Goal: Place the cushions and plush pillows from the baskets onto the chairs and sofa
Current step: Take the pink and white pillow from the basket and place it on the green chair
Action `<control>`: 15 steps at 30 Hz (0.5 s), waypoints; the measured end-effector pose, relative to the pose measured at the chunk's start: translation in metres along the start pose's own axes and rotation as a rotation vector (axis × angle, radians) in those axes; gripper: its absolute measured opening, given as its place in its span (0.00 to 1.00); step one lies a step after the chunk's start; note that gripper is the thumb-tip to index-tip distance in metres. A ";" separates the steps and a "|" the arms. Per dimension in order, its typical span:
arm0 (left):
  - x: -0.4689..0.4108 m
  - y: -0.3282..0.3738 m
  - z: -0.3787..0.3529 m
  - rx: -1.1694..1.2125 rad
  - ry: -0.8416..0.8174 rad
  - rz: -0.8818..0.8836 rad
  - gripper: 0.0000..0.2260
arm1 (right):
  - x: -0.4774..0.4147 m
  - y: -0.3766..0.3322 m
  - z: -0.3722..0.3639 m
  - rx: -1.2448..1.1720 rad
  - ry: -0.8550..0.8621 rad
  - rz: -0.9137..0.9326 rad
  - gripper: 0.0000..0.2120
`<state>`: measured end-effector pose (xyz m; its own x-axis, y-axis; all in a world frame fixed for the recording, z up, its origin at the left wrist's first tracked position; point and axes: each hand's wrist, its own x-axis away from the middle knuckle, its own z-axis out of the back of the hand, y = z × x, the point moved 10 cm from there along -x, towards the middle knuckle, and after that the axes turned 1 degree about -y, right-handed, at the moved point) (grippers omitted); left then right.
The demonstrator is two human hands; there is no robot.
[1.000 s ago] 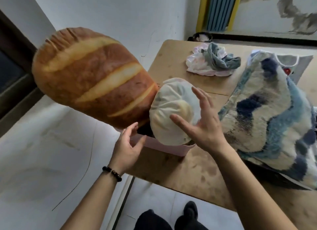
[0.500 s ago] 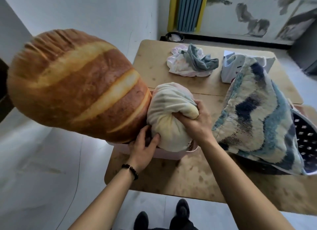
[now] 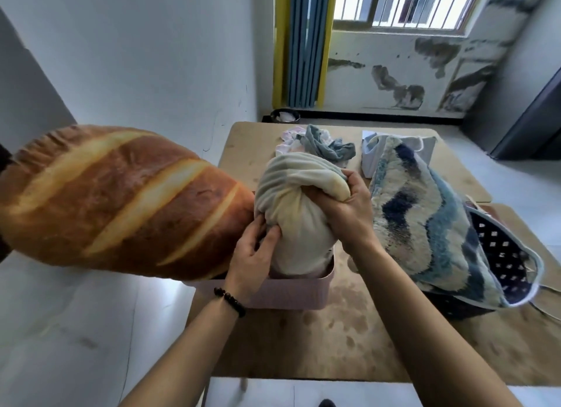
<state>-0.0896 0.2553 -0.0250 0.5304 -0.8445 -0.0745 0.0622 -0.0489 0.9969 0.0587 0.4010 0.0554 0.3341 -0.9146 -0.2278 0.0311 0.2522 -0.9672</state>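
Hands now clench cream pillow — raised higher from pink basket.

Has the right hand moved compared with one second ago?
Yes. The right hand, earlier open just in front of the cream pillow in the pink basket, has closed in and now grips its top.

left hand: fingers curled, pinching cloth at its fingertips, beaded band on wrist | right hand: clenched in a fist on bunched fabric, knuckles up | both forearms bare, reached from the near edge toward the far middle, converging
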 end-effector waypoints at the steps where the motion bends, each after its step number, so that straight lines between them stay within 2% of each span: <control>1: 0.001 0.000 -0.003 0.004 -0.019 0.002 0.23 | 0.001 0.003 0.003 0.016 0.008 -0.005 0.28; 3: 0.005 -0.009 -0.009 -0.036 -0.063 0.027 0.27 | 0.004 0.013 0.008 0.068 0.010 -0.029 0.29; 5: 0.011 -0.031 -0.010 -0.194 -0.093 0.063 0.34 | 0.010 0.030 0.011 0.118 0.014 -0.063 0.33; 6: 0.015 -0.046 -0.010 -0.325 -0.119 0.085 0.35 | 0.013 0.040 0.012 0.152 0.015 -0.093 0.38; 9: 0.030 -0.095 -0.013 -0.853 -0.273 0.108 0.26 | 0.022 0.074 0.012 0.254 -0.016 -0.195 0.56; 10: 0.034 -0.105 -0.017 -1.067 -0.325 0.080 0.29 | 0.026 0.081 0.011 0.268 -0.031 -0.223 0.58; 11: 0.037 -0.110 -0.021 -1.231 -0.360 0.041 0.35 | 0.028 0.085 0.009 0.280 -0.042 -0.235 0.57; 13: 0.036 -0.112 -0.027 -1.367 -0.373 -0.003 0.41 | 0.030 0.084 0.006 0.299 -0.045 -0.239 0.46; 15: 0.031 -0.112 -0.027 -1.404 -0.390 0.057 0.35 | 0.025 0.078 0.007 0.289 0.007 -0.248 0.34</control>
<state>-0.0571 0.2491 -0.1394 0.3160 -0.9267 0.2034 0.9283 0.3462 0.1355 0.0764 0.3997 -0.0246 0.2767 -0.9609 0.0073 0.3747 0.1009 -0.9216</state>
